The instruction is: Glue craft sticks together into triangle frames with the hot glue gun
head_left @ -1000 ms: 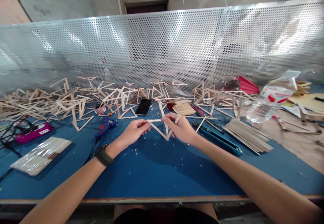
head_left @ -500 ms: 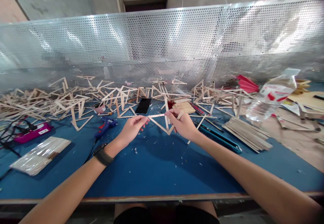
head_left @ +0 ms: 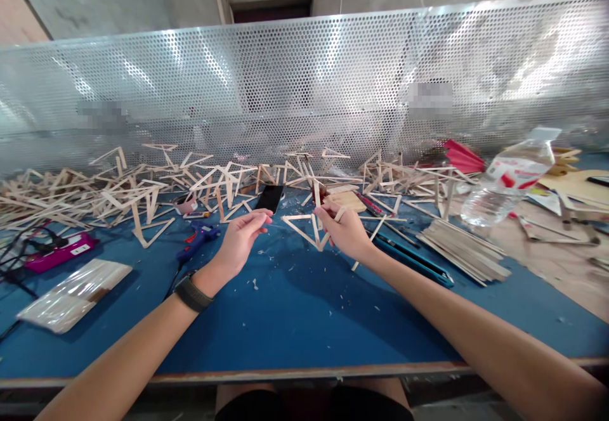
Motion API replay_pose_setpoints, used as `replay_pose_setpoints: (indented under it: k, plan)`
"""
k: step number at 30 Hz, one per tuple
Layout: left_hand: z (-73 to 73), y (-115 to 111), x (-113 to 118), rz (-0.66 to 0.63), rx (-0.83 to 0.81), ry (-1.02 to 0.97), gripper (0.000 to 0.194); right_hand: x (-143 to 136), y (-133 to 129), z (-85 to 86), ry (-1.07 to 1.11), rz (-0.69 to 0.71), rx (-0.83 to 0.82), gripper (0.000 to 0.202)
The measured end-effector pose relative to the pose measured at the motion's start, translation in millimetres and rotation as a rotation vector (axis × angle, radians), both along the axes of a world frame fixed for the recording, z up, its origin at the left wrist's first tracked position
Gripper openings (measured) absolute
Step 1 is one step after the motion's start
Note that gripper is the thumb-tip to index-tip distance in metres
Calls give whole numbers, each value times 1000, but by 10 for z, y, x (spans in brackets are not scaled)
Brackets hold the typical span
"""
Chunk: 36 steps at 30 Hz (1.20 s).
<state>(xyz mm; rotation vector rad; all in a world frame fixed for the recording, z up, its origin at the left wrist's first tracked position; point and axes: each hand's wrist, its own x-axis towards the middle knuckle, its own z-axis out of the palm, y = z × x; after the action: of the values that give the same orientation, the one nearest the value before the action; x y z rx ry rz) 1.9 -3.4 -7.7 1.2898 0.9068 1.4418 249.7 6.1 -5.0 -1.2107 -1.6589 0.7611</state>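
My right hand (head_left: 349, 234) is closed on a small frame of thin wooden sticks (head_left: 304, 234). Its joined sticks form a triangle that points down toward the mat, and one stick stands up above my fingers. Left of the frame, and apart from it, is my left hand (head_left: 243, 238), with thumb and fingertips pressed together. Whether anything sits in that pinch is too small to make out; a faint thread seems to run from it toward the frame. A blue glue gun (head_left: 197, 240) lies on the mat beyond my left wrist.
Piles of joined wooden sticks (head_left: 85, 189) line the back below a perforated metal screen (head_left: 304, 91). A phone (head_left: 269, 198) lies behind my hands. To the right are a blue cutter (head_left: 412, 259), loose sticks (head_left: 461, 250) and a plastic bottle (head_left: 509, 180); at left, a purple power strip (head_left: 61, 252).
My left hand has let go of the frame's end and drawn back a little to the left. My right hand still holds the frame, which has shifted slightly right.
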Motion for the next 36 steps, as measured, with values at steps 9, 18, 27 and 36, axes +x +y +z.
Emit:
replay_pose_setpoints:
  k: [9,18,27,36]
  plan:
    - [96,-56,14,-106,-77,-106,28,33,40,-61,-3,15,20,38]
    - [59,-43,22,13,-23,297,35,5,-65,19,-66,74,75,40]
    - [-68,34,-54,54,158,468,57,-65,-245,69,-183,114,267,39]
    - [20,-74,-18,-215,160,387,37,-71,-275,58,-197,181,305,36]
